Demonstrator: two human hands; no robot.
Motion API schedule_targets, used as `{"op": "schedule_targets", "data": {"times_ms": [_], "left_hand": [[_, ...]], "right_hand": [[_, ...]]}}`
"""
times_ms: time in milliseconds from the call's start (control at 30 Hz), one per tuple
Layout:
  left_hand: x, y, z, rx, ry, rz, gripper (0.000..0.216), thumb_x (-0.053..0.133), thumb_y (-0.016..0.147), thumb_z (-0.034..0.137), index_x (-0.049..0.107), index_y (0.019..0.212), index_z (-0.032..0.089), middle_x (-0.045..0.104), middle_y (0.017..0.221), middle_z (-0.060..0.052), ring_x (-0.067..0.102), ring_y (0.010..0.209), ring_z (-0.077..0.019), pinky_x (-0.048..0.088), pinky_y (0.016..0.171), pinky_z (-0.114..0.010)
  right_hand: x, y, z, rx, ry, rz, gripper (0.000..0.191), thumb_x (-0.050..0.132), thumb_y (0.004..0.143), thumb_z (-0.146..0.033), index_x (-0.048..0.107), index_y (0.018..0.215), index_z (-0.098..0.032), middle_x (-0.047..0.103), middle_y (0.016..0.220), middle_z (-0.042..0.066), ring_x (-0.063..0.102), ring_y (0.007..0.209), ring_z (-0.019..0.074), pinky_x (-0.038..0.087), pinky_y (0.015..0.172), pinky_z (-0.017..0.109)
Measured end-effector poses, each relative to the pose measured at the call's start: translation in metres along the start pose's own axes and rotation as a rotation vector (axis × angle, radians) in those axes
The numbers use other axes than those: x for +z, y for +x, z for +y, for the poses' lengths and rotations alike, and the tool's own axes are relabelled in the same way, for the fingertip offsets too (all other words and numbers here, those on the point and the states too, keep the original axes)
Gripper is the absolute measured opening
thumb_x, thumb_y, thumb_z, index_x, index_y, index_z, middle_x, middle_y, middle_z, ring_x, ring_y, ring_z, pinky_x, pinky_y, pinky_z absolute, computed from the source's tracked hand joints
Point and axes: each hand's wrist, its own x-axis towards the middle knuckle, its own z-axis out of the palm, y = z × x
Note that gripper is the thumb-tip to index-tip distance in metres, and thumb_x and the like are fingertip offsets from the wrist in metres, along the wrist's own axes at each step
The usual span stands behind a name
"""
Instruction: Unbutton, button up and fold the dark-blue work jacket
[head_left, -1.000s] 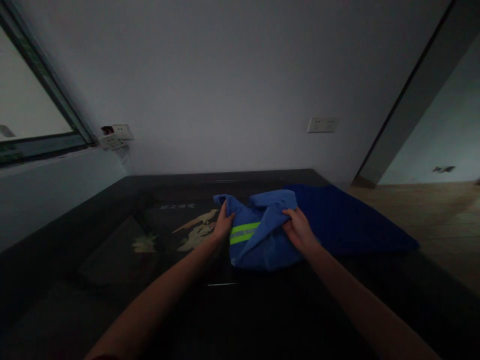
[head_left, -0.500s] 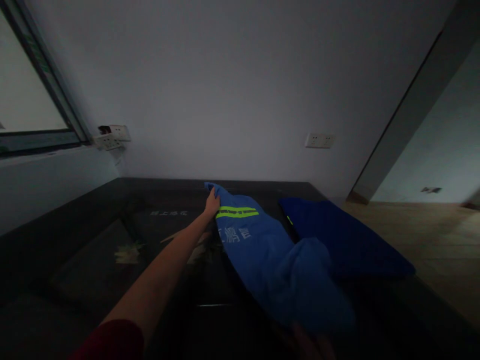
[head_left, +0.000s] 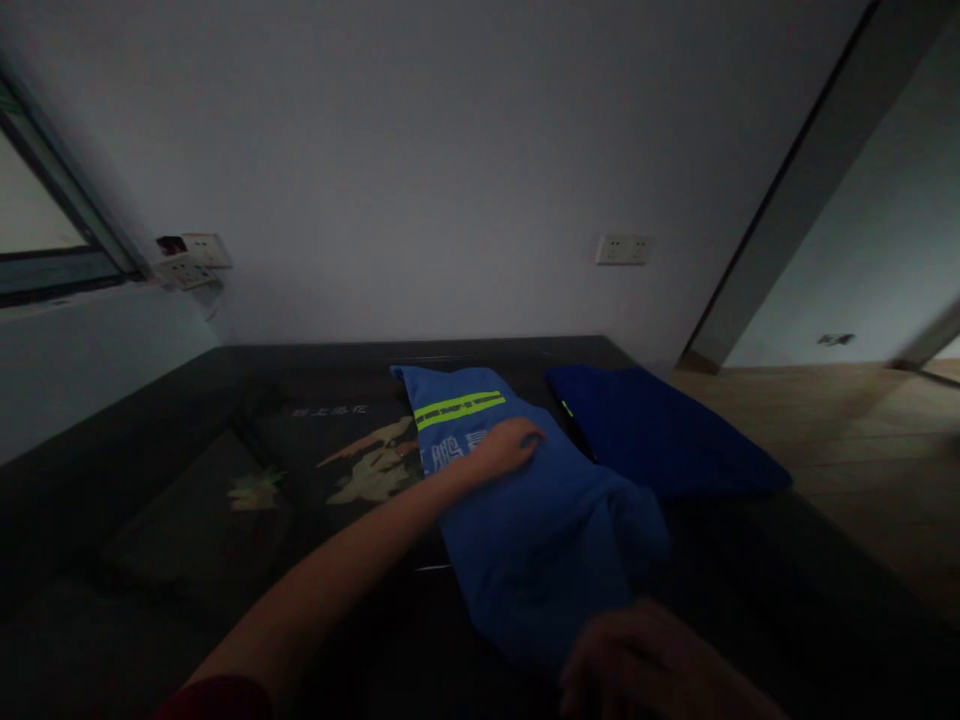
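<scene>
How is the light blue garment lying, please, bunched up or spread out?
Mostly spread: the garment lies stretched along the table, left hand flat on it.

Garments, two: one light-blue garment (head_left: 540,530), one dark-blue garment (head_left: 660,430). Hands, two: left hand (head_left: 510,445), right hand (head_left: 645,660). Wall sockets, three: one back-wall socket (head_left: 624,249), two window-side sockets (head_left: 201,248). Counter (head_left: 150,470), one. Window (head_left: 37,250), one.
</scene>
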Motion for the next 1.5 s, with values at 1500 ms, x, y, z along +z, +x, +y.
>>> {"op": "schedule_targets", "data": {"times_ms": [1500], "left_hand": [[-0.147,-0.178,-0.01,-0.594,-0.151,0.556,0.045,0.044,0.08,0.058,0.043,0.057,0.019,0.04,0.054,0.006,0.038,0.053,-0.0112,0.034,0.05,-0.022]], "right_hand": [[-0.106,0.081,0.095,0.16,-0.712,0.575,0.038,0.058,0.075,-0.023,0.057,0.113,-0.024,0.066,0.088,0.003,0.063,0.081,0.0191,0.043,0.068,0.028]]}}
